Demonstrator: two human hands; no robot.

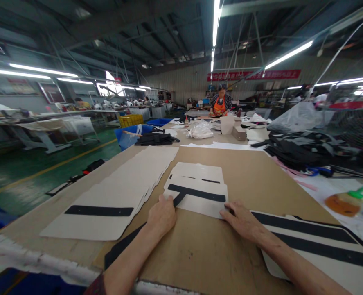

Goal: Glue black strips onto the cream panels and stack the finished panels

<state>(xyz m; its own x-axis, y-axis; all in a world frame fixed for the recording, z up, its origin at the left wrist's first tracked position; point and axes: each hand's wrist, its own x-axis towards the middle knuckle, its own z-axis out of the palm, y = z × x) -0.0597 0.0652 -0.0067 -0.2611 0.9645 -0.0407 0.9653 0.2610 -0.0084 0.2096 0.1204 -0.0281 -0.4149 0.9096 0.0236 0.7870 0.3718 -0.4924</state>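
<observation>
A white panel (196,208) with a black band (196,192) across it lies in front of me, overlapping another white panel (199,170) behind. My left hand (162,214) is closed on a black strip (180,198), whose upper end rests on the front panel and meets the band at a slant. Toward my left forearm, a wider black piece (122,248) shows, partly covered; I cannot tell whether it joins the strip. My right hand (238,219) grips the front panel's right corner between thumb and fingers.
Overlapping white panels (116,184) run along the table's left side. White panels with black bands (310,246) lie under my right forearm. At the right stand an orange glue bottle (347,203) and piled black pieces (294,151). A co-worker (220,104) stands at the far end.
</observation>
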